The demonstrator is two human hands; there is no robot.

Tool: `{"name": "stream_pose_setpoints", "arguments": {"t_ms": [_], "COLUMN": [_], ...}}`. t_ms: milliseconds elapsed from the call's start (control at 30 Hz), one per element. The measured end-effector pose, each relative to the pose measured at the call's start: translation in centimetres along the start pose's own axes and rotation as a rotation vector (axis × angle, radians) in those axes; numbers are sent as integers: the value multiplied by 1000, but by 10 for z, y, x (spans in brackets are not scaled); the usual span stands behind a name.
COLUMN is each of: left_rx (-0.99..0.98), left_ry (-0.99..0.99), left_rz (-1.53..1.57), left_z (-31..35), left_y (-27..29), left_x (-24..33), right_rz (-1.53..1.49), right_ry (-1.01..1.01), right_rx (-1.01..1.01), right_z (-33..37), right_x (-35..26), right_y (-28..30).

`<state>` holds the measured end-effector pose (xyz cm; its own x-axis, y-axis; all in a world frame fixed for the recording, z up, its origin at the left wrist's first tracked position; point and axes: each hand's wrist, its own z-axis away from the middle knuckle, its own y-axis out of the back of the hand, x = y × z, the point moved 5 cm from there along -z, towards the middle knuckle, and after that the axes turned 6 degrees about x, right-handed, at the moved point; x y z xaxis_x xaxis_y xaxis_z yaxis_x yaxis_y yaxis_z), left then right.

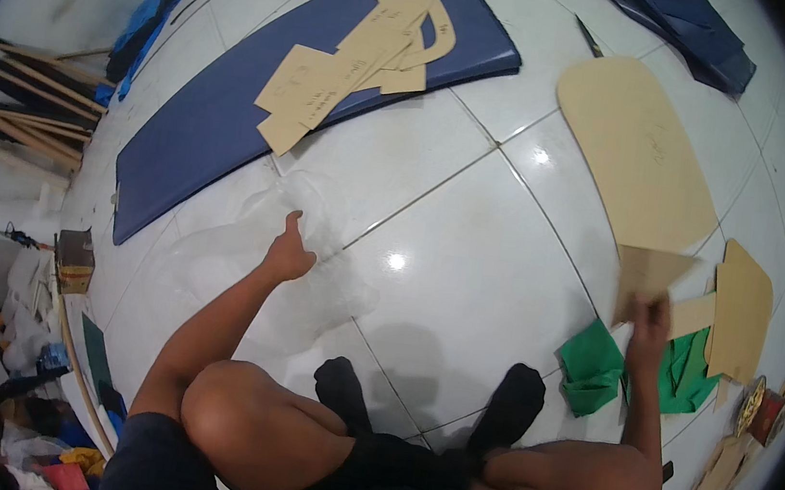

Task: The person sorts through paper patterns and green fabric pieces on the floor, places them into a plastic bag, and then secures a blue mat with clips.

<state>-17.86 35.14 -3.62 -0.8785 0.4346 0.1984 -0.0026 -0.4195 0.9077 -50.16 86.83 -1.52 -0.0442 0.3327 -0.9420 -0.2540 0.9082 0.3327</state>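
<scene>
My left hand [291,253] hovers over or rests on a crumpled sheet of clear plastic [265,216] on the floor; one finger is stretched out and nothing shows in its grip. At the right, my right hand [652,321] pinches the lower edge of a brown cardboard piece [649,274], slightly blurred. That piece overlaps the bottom of a large rounded cardboard pattern [646,148]. Folded green fabric [591,369] lies just left of my right wrist, and more green fabric [684,380] lies to its right, partly under other cardboard [741,309].
Several cardboard patterns [334,79] lie on a long folded blue sheet [195,150] at the far left. A dark pointed tool [588,37] and another blue sheet [678,31] are at the far right. Rolls [41,103] lean by the left wall, above assorted clutter [33,427].
</scene>
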Motion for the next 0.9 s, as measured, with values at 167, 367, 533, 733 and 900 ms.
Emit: {"name": "stream_pose_setpoints", "arguments": {"t_ms": [167, 367, 533, 733, 900], "left_rx": [-88, -208, -270, -197, -236], "left_ry": [171, -101, -214, -141, -81], "left_rz": [857, 871, 960, 758, 757], "left_z": [33, 72, 97, 83, 80], "left_y": [49, 91, 83, 57, 40], "left_x": [0, 64, 92, 87, 61], "right_rz": [-357, -632, -6, 35, 612], "right_ry": [-139, -199, -28, 175, -100], "right_rx": [-516, -442, -744, -724, 216], "right_z": [18, 25, 63, 28, -143], "right_x": [-48, -111, -102, -96, 30], "right_y": [-164, -241, -343, -290, -89]}}
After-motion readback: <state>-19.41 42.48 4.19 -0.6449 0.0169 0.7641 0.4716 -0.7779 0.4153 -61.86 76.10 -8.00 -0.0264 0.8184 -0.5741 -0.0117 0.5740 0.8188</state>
